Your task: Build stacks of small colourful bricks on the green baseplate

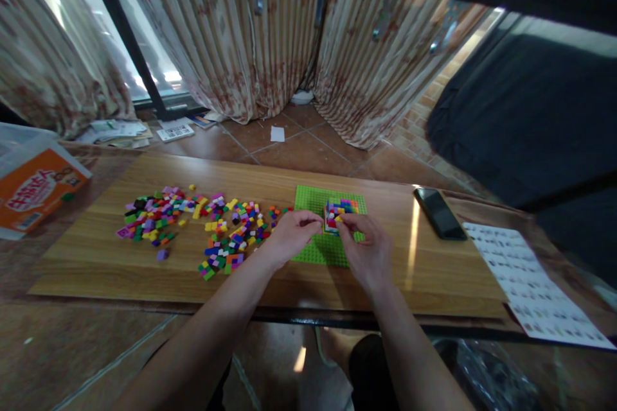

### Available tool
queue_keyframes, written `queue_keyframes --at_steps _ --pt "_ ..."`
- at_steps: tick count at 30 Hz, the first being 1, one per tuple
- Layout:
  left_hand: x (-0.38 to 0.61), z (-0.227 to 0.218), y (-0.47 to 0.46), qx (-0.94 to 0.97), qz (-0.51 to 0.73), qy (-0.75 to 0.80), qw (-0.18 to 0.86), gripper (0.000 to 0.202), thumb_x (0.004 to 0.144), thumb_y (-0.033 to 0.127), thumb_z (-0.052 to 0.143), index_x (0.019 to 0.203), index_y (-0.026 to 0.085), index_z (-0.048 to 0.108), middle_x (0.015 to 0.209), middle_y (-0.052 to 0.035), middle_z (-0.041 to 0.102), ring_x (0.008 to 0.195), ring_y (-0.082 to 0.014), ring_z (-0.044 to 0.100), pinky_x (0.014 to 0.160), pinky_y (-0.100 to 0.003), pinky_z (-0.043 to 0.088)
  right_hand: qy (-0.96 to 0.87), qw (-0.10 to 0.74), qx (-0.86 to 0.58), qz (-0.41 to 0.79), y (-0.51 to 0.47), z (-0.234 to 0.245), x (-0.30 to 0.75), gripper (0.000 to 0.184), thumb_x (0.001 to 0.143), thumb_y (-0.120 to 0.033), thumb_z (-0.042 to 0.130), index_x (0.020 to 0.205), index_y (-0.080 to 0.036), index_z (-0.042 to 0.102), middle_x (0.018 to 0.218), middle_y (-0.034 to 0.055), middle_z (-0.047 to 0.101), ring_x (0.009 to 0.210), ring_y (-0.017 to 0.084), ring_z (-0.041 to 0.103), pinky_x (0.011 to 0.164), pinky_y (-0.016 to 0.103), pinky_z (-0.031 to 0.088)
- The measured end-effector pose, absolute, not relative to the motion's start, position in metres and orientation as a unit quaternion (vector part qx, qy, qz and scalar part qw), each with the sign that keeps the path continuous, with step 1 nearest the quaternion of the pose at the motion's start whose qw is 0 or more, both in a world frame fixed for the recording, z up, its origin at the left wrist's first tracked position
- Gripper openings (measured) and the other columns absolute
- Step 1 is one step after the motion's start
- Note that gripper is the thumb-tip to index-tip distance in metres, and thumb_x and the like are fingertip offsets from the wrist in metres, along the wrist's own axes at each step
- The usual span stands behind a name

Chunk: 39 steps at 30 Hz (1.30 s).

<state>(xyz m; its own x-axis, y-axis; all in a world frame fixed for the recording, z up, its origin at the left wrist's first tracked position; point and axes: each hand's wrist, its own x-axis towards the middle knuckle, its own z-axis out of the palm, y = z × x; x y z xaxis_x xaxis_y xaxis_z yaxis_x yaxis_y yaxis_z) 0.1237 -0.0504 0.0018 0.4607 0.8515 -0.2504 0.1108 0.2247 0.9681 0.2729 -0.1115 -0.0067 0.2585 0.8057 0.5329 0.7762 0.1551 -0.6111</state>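
Observation:
A green baseplate (312,200) lies on the wooden board (96,257), with a small multicoloured brick build (340,208) standing on its far right part. My right hand (367,249) is closed in a pinch at the front of the build, touching it with what looks like a small yellow brick at the fingertips. My left hand (290,235) rests on the plate's left edge with its fingers curled, fingertips close to the build; whether it holds a piece is hidden. A loose pile of small coloured bricks (212,231) spreads left of the plate.
A black phone (439,212) lies right of the plate. A printed sheet (530,286) hangs over the board's right end. An orange box (33,189) stands at the far left. Curtains, papers and tiled floor lie beyond the table.

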Motion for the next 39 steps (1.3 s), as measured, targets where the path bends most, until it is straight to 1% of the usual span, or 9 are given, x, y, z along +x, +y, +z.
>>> queue_keyframes --at_steps 4,7,9,14,21,24,28,33,39 --pt "0.127 -0.003 -0.05 0.609 0.299 0.429 0.597 0.017 0.077 0.019 0.057 0.085 0.013 0.071 0.07 -0.001 0.067 0.058 -0.0102 0.053 0.057 -0.021 0.041 -0.629 0.418 -0.655 -0.022 -0.109 -0.011 0.269 0.009 0.085 -0.026 0.059 0.084 -0.023 0.068 0.078 0.0018 0.068 0.075 0.019 0.059 0.072 0.032 0.045" --pt "0.127 -0.007 -0.049 0.661 0.312 0.401 0.552 0.024 0.079 0.016 0.054 0.095 0.014 0.072 0.083 -0.0027 0.072 0.073 -0.0134 0.062 0.069 -0.024 0.047 -0.636 0.394 -0.662 -0.038 -0.107 -0.015 0.267 0.01 0.086 -0.028 0.06 0.086 -0.022 0.068 0.079 0.0018 0.068 0.075 0.018 0.058 0.072 0.032 0.044" --pt "0.126 -0.008 -0.049 0.688 0.313 0.387 0.528 0.029 0.081 0.016 0.051 0.101 0.015 0.072 0.092 -0.003 0.074 0.082 -0.0151 0.064 0.078 -0.026 0.049 -0.64 0.383 -0.665 -0.047 -0.105 -0.016 0.266 0.011 0.087 -0.029 0.06 0.085 -0.022 0.068 0.079 0.0019 0.068 0.076 0.019 0.058 0.073 0.032 0.043" --pt "0.123 -0.004 -0.053 0.74 0.288 0.39 0.466 0.034 0.085 0.016 0.047 0.11 0.016 0.07 0.1 -0.0047 0.074 0.09 -0.0174 0.066 0.089 -0.031 0.049 -0.643 0.371 -0.667 -0.066 -0.105 -0.018 0.265 0.012 0.087 -0.031 0.061 0.083 -0.022 0.068 0.08 0.0024 0.07 0.081 0.02 0.058 0.078 0.034 0.042" --pt "0.124 0.004 -0.061 0.778 0.273 0.398 0.402 0.036 0.087 0.016 0.046 0.115 0.017 0.068 0.114 -0.0066 0.07 0.098 -0.0187 0.066 0.09 -0.031 0.049 -0.656 0.388 -0.645 -0.045 -0.108 -0.014 0.264 0.014 0.088 -0.029 0.058 0.09 -0.021 0.071 0.088 0.0049 0.071 0.085 0.02 0.059 0.079 0.036 0.044" --pt "0.124 0.004 -0.063 0.784 0.265 0.405 0.389 0.036 0.087 0.017 0.046 0.116 0.018 0.067 0.111 -0.0066 0.071 0.092 -0.0189 0.067 0.086 -0.031 0.051 -0.654 0.406 -0.637 -0.031 -0.108 -0.014 0.266 0.017 0.09 -0.027 0.056 0.091 -0.021 0.072 0.089 0.0058 0.071 0.085 0.021 0.06 0.079 0.036 0.046" --pt "0.125 0.002 -0.064 0.791 0.263 0.411 0.369 0.036 0.088 0.018 0.046 0.117 0.019 0.067 0.107 -0.0066 0.072 0.088 -0.0189 0.067 0.083 -0.031 0.051 -0.637 0.435 -0.636 -0.005 -0.107 -0.015 0.269 0.015 0.088 -0.027 0.058 0.089 -0.023 0.073 0.09 0.0049 0.071 0.086 0.02 0.061 0.08 0.037 0.047" --pt "0.126 -0.002 -0.067 0.791 0.272 0.413 0.36 0.037 0.087 0.018 0.046 0.118 0.02 0.066 0.107 -0.0064 0.073 0.089 -0.0189 0.067 0.083 -0.031 0.051 -0.619 0.459 -0.636 0.025 -0.107 -0.015 0.271 0.012 0.085 -0.025 0.062 0.086 -0.024 0.073 0.09 0.0037 0.072 0.088 0.02 0.061 0.081 0.036 0.049" --pt "0.126 -0.001 -0.07 0.794 0.263 0.422 0.349 0.036 0.088 0.018 0.045 0.117 0.02 0.066 0.103 -0.0063 0.073 0.087 -0.0195 0.067 0.081 -0.031 0.051 -0.612 0.457 -0.645 0.031 -0.106 -0.015 0.272 0.01 0.083 -0.025 0.064 0.085 -0.024 0.073 0.089 0.0037 0.072 0.087 0.021 0.062 0.08 0.037 0.049"
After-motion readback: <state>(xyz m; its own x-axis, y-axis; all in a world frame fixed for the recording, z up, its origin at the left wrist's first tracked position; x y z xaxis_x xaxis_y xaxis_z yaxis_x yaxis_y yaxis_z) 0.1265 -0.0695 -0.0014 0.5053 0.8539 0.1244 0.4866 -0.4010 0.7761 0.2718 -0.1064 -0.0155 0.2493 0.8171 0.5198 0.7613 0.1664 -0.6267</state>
